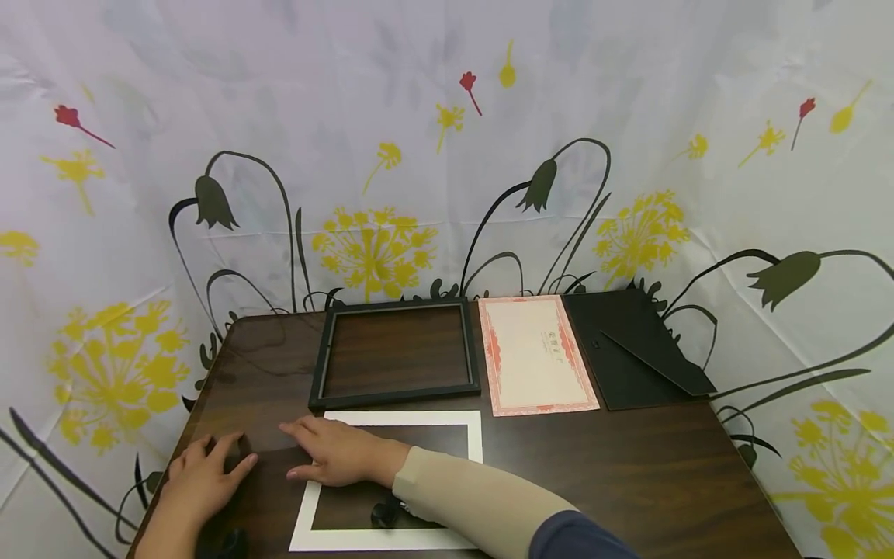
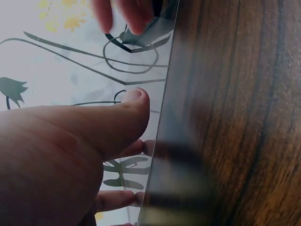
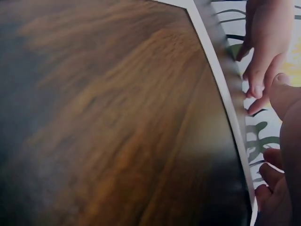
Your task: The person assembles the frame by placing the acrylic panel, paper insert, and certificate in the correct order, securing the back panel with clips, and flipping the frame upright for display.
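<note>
My left hand (image 1: pixel 199 480) is at the left side of the wooden table, palm down, with its fingers spread and bent and nothing held. My right hand (image 1: pixel 342 452) reaches left across a white picture mount (image 1: pixel 475 435), its fingers extended past the mount's left border and its thumb apart. Wood shows through the mount's opening. In the left wrist view, the left thumb (image 2: pixel 134 101) and fingertips are right at a straight edge of the glossy brown surface (image 2: pixel 244 103). The right wrist view has the mount's white border (image 3: pixel 218 80) beside both hands, which are apart.
Behind the mount lies a black picture frame (image 1: pixel 475 357). To its right are a red-bordered paper certificate (image 1: pixel 527 357) and a black backing board (image 1: pixel 608 380) with a flap-like stand (image 1: pixel 663 361). A flower-printed curtain (image 1: pixel 433 155) hangs around the table (image 1: pixel 628 473).
</note>
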Action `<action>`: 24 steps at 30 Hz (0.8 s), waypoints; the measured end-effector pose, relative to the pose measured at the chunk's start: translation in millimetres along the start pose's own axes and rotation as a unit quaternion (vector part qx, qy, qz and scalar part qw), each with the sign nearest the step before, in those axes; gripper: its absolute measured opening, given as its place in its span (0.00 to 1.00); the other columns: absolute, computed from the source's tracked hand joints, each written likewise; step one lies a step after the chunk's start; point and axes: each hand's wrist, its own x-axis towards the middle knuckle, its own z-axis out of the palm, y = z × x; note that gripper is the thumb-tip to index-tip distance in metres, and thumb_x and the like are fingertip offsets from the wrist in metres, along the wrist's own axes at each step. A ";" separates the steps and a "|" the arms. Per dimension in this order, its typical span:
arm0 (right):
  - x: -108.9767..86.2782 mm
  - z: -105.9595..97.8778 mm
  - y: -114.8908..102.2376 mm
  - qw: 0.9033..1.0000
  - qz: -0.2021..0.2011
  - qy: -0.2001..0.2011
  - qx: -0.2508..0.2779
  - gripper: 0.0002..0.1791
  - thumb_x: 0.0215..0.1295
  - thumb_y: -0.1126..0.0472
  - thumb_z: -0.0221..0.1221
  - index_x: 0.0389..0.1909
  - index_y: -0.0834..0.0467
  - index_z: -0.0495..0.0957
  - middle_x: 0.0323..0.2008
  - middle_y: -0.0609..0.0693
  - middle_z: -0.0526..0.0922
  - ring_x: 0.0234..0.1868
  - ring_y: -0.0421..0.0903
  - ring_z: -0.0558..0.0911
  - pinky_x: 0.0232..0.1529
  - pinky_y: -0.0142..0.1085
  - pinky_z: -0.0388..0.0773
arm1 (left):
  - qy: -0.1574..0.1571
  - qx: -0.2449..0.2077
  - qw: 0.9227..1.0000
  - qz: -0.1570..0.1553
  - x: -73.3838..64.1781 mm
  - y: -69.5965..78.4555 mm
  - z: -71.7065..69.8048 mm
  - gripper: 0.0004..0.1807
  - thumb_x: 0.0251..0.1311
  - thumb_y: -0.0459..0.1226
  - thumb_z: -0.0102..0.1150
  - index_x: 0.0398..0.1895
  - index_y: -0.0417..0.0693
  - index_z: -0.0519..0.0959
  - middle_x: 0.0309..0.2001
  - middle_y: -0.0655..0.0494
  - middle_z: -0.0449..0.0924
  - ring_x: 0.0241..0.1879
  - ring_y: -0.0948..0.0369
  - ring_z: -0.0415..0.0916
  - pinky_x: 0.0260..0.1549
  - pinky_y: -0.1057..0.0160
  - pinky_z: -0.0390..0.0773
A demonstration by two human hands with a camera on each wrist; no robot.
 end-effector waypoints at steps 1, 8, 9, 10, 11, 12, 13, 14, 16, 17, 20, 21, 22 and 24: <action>-0.4 1.5 0.0 1.000 0.003 -0.002 -0.004 0.47 0.82 0.29 0.46 0.91 0.46 0.44 0.85 0.41 0.59 0.81 0.35 0.66 0.79 0.27 0.62 | -0.001 0.000 1.000 -0.002 -0.2 0.0 -0.1 0.52 0.75 0.73 0.46 0.82 0.40 0.59 0.75 0.11 0.39 0.70 0.08 0.40 0.60 0.11 0.55; -5.3 11.8 1.4 0.999 0.006 0.004 -0.047 0.42 0.82 0.29 0.45 0.87 0.46 0.58 0.87 0.44 0.55 0.86 0.39 0.59 0.84 0.30 0.54 | -0.015 -0.001 1.000 -0.013 -2.8 0.4 -2.1 0.51 0.74 0.73 0.49 0.79 0.41 0.62 0.72 0.12 0.44 0.67 0.09 0.44 0.59 0.11 0.54; -5.5 12.0 1.8 0.999 0.003 0.005 -0.050 0.41 0.83 0.29 0.44 0.87 0.46 0.59 0.87 0.44 0.56 0.86 0.39 0.59 0.84 0.30 0.54 | -0.016 -0.003 1.000 -0.013 -2.9 0.5 -2.8 0.51 0.74 0.73 0.49 0.79 0.41 0.63 0.71 0.12 0.44 0.67 0.08 0.44 0.59 0.11 0.54; -5.8 11.8 2.4 0.999 -0.001 0.007 -0.050 0.40 0.83 0.30 0.44 0.86 0.46 0.60 0.86 0.44 0.58 0.86 0.40 0.59 0.84 0.31 0.54 | -0.018 -0.004 1.000 -0.012 -2.9 0.6 -3.1 0.50 0.74 0.73 0.49 0.79 0.42 0.63 0.71 0.12 0.44 0.67 0.09 0.45 0.58 0.11 0.55; -6.5 10.9 2.7 0.999 -0.004 0.006 -0.048 0.40 0.84 0.30 0.44 0.86 0.47 0.61 0.86 0.45 0.59 0.86 0.40 0.60 0.84 0.31 0.54 | -0.019 -0.005 1.000 -0.012 -2.9 0.8 -3.3 0.50 0.74 0.73 0.49 0.79 0.42 0.63 0.70 0.12 0.45 0.67 0.09 0.45 0.58 0.11 0.55; -7.2 10.3 3.3 0.999 -0.005 0.005 -0.042 0.39 0.84 0.31 0.44 0.86 0.47 0.62 0.85 0.45 0.60 0.86 0.40 0.60 0.84 0.31 0.54 | -0.021 -0.005 1.000 -0.012 -2.8 0.8 -3.3 0.51 0.74 0.73 0.49 0.79 0.42 0.63 0.70 0.12 0.45 0.66 0.09 0.45 0.58 0.12 0.55; -7.9 10.1 4.1 0.999 -0.007 0.005 -0.036 0.38 0.84 0.32 0.45 0.85 0.47 0.63 0.85 0.45 0.61 0.86 0.40 0.60 0.84 0.31 0.54 | -0.021 -0.006 1.000 -0.012 -2.7 0.8 -3.4 0.51 0.73 0.74 0.49 0.79 0.42 0.63 0.69 0.12 0.46 0.66 0.09 0.46 0.58 0.12 0.56; -8.6 9.4 4.6 1.000 -0.009 0.004 -0.030 0.38 0.85 0.32 0.45 0.85 0.47 0.63 0.84 0.45 0.62 0.85 0.40 0.61 0.84 0.31 0.54 | -0.021 -0.008 1.000 -0.013 -2.7 0.6 -3.4 0.52 0.73 0.74 0.49 0.79 0.41 0.63 0.69 0.12 0.46 0.66 0.09 0.46 0.58 0.12 0.56; -9.6 8.2 5.4 1.000 -0.011 0.004 -0.020 0.37 0.85 0.34 0.46 0.85 0.47 0.64 0.84 0.45 0.62 0.85 0.40 0.61 0.84 0.30 0.55 | -0.014 -0.013 1.000 -0.019 -3.0 -0.4 -3.5 0.54 0.73 0.73 0.49 0.78 0.37 0.60 0.68 0.11 0.44 0.66 0.09 0.45 0.58 0.13 0.57; -9.7 7.8 5.7 1.000 -0.012 0.004 -0.019 0.37 0.85 0.34 0.46 0.85 0.47 0.64 0.84 0.45 0.62 0.85 0.40 0.61 0.84 0.30 0.54 | -0.009 -0.015 1.000 -0.024 -3.3 -1.1 -3.7 0.55 0.74 0.73 0.49 0.78 0.33 0.58 0.68 0.10 0.43 0.66 0.09 0.44 0.59 0.13 0.56; -9.6 6.1 4.9 1.000 -0.019 0.011 -0.020 0.36 0.85 0.35 0.48 0.84 0.48 0.65 0.83 0.46 0.63 0.85 0.40 0.61 0.84 0.30 0.54 | 0.008 -0.023 0.998 -0.052 -4.8 -4.0 -4.1 0.60 0.74 0.72 0.50 0.74 0.19 0.53 0.64 0.05 0.42 0.63 0.09 0.43 0.61 0.15 0.55; -9.6 5.7 4.8 1.000 -0.020 0.010 -0.018 0.36 0.85 0.35 0.49 0.84 0.48 0.65 0.83 0.46 0.63 0.85 0.40 0.61 0.84 0.30 0.54 | 0.011 -0.023 0.998 -0.063 -5.1 -5.1 -4.1 0.62 0.74 0.72 0.50 0.71 0.15 0.53 0.62 0.04 0.43 0.62 0.10 0.43 0.61 0.16 0.54; -9.8 5.2 4.5 1.000 -0.021 0.010 -0.017 0.35 0.85 0.35 0.49 0.83 0.48 0.65 0.83 0.46 0.63 0.85 0.40 0.61 0.84 0.29 0.54 | 0.012 -0.020 0.997 -0.074 -4.8 -6.2 -4.2 0.63 0.74 0.72 0.49 0.68 0.12 0.53 0.59 0.03 0.45 0.61 0.10 0.45 0.62 0.17 0.54; -9.9 4.3 4.2 1.000 -0.022 0.010 -0.012 0.35 0.85 0.36 0.50 0.83 0.48 0.66 0.83 0.46 0.64 0.85 0.40 0.62 0.83 0.29 0.54 | 0.012 -0.009 0.996 -0.093 -3.5 -8.4 -4.7 0.64 0.73 0.73 0.48 0.62 0.08 0.56 0.56 0.01 0.49 0.60 0.10 0.47 0.62 0.19 0.55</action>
